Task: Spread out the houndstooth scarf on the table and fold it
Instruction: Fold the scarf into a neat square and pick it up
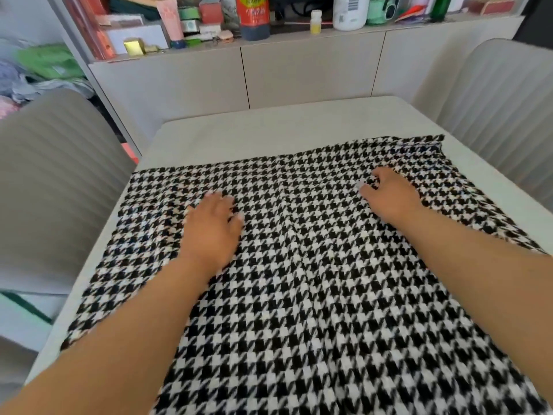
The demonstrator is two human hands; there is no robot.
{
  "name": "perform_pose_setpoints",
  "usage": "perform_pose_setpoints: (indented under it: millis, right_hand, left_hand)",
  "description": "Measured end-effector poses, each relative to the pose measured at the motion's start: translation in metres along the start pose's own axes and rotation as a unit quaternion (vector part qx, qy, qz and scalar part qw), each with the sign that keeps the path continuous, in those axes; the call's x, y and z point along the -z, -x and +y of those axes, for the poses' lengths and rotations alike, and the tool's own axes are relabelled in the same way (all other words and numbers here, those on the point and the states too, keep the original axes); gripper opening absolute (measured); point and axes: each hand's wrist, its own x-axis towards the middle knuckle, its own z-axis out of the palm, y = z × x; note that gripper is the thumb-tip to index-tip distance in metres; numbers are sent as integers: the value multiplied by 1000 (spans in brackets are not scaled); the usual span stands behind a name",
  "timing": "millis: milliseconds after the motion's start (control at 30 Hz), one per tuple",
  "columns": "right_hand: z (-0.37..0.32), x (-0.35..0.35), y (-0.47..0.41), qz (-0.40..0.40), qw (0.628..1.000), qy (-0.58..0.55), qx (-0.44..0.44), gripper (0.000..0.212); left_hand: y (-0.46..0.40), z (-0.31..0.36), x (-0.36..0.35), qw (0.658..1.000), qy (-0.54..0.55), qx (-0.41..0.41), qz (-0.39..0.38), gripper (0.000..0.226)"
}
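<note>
- The scarf point(314, 265) lies spread over the table point(269, 127), covering its near and middle part; the far strip of the tabletop is bare.
- Its long axis seems to run left to right, the right end reaching further away than the left.
- Left hand point(211, 226) lies flat on the cloth, fingers straight, holding nothing.
- Right hand point(386, 193) rests on the cloth further away, fingers curled; I cannot tell whether they pinch the fabric.
- The far edge lies just beyond both hands; the right hand is nearer to it, so a fold toward the near side would likely start there.
- Pale chairs point(51, 190) stand either side; a cluttered shelf point(299, 31) runs along the far wall.
</note>
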Motion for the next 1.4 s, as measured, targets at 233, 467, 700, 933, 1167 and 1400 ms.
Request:
perform_pose_setpoints:
  millis: [233, 467, 700, 933, 1167, 1400]
  right_hand:
    - [-10, -2, 163, -52, 984, 130, 108, 79]
    - [47, -11, 233, -79, 964, 233, 105, 87]
    - [67, 5, 295, -88, 964, 232, 93, 92]
    - [100, 21, 384, -121, 962, 243, 44, 80]
    - [133, 37, 487, -137, 962, 229, 66, 73]
    - [145, 66, 506, -85, 988, 106, 68, 66]
  left_hand:
    - [129, 52, -3, 995, -36, -39, -90, 66]
    - [199, 47, -12, 990, -63, -38, -123, 76]
    - [263, 64, 10, 982, -81, -31, -166, 80]
    - [361, 67, 13, 982, -66, -12, -178, 70]
    - [453, 65, 20, 981, -48, -36, -187, 69]
    - [481, 72, 25, 985, -52, -5, -163, 87]
